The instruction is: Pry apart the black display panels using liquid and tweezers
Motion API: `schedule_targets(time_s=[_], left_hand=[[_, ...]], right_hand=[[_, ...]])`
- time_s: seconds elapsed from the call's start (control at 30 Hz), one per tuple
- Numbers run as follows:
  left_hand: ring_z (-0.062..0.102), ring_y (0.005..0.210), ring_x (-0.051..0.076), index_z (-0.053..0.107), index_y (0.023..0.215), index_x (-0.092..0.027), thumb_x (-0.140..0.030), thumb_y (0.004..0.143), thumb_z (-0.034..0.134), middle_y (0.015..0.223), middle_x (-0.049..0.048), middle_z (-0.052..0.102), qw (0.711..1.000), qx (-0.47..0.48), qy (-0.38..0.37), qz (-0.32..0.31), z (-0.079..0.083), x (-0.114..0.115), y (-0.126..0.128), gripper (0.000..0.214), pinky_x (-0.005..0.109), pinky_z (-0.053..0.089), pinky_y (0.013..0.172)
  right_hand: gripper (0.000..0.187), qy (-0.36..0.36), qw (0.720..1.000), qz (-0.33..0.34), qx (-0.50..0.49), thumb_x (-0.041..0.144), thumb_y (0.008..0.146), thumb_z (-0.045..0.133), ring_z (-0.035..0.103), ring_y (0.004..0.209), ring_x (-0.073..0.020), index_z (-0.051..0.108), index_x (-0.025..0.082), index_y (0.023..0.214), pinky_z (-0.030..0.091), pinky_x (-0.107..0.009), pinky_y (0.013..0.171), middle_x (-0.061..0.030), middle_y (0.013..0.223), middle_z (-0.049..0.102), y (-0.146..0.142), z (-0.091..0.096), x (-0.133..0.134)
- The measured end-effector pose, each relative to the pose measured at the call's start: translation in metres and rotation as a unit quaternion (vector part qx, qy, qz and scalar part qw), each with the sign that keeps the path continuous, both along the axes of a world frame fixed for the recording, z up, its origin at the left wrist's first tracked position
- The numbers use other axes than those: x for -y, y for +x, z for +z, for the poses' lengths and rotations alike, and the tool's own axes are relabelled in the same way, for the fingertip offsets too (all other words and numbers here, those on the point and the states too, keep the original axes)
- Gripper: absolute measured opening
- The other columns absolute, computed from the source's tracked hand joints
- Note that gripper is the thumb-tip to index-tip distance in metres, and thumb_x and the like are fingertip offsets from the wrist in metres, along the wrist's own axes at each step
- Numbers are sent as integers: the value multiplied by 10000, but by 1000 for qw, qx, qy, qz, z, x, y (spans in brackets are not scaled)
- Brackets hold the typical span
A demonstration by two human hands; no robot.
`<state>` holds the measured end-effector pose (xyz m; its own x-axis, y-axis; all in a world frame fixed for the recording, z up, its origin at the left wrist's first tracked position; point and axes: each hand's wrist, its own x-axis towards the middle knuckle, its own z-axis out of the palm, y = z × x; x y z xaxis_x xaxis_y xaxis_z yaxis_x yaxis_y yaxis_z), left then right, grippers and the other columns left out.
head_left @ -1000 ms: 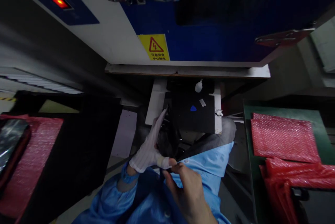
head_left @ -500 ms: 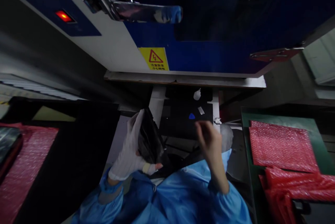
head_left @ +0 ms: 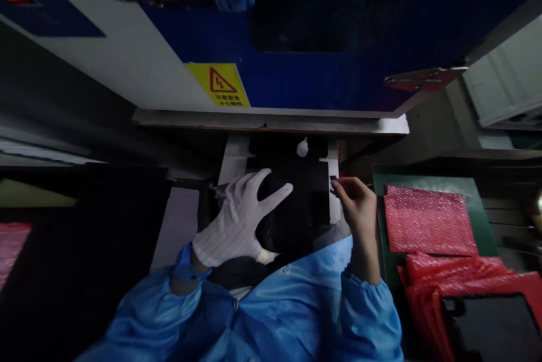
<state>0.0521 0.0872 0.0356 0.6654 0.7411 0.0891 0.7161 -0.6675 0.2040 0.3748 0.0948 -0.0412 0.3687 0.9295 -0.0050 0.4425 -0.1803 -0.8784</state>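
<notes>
My left hand (head_left: 237,223), in a white glove, holds a dark, rounded black part (head_left: 277,232), with the fingers spread across it and the thumb underneath. The part sits just over the near edge of a black pad (head_left: 309,195) on the small work stand. My bare right hand (head_left: 355,204) is at the pad's right edge beside the white side strip (head_left: 334,212). Its fingertips are pinched together on something too small and dark to make out. Both forearms are in blue smock sleeves.
A blue and white machine (head_left: 296,68) with a yellow warning label (head_left: 218,84) overhangs the stand. A small white bottle (head_left: 302,147) stands at the pad's far edge. Red bubble wrap (head_left: 427,221) lies on a green tray at right, with red bags (head_left: 470,286) and a dark tray (head_left: 491,322) nearer.
My right hand has gone from my chest out to the pad's right edge and pinched there. My left hand has brought the black part forward over the pad, fingers now spread.
</notes>
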Motion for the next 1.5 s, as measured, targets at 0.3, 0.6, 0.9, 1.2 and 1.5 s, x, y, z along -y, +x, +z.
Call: schedule_targets(time_s=[0.3, 0.6, 0.9, 1.2, 1.5], left_hand=[[490, 1568, 621, 375, 1944, -310, -665, 689, 1121, 1922, 344, 299, 963, -147, -200, -104, -23, -60, 102, 1503, 786, 352, 1324], [421, 1697, 615, 394, 1937, -312, -541, 740, 1112, 1974, 318, 252, 967, -107, -203, -115, -48, -59, 116, 1414, 792, 250, 1418], [305, 1790, 579, 494, 1895, -341, -693, 784, 1075, 1989, 236, 271, 977, -30, -185, -99, -66, -49, 100, 1303, 758, 194, 1480], [278, 1804, 603, 473, 1907, -333, -793, 825, 1033, 2000, 244, 249, 977, -19, -191, -95, -68, -48, 99, 1302, 812, 168, 1475], [281, 1810, 627, 460, 1913, -300, -771, 833, 1040, 2000, 279, 245, 978, -15, -186, -96, -69, -47, 99, 1313, 844, 173, 1466]], right_hand=[[720, -40, 989, -99, -100, 911, 740, 1008, 738, 588, -217, 849, 222, 873, 685, -365, 623, -57, 730, 796, 39, 26, 83], [795, -84, 987, -99, -95, 1002, 736, 936, 681, 528, -200, 738, 232, 744, 571, -301, 503, -39, 637, 722, 10, 5, 72], [696, -65, 996, -60, 2, 916, 916, 829, 668, 554, -184, 732, 241, 775, 576, -294, 569, -34, 663, 722, 7, 2, 66], [600, -58, 997, -21, 55, 798, 1024, 754, 665, 581, -181, 702, 250, 788, 559, -278, 579, -29, 669, 710, 7, 3, 61], [606, -60, 995, -14, 82, 811, 1024, 733, 619, 562, -177, 692, 262, 772, 528, -284, 563, -24, 653, 702, 7, 8, 55]])
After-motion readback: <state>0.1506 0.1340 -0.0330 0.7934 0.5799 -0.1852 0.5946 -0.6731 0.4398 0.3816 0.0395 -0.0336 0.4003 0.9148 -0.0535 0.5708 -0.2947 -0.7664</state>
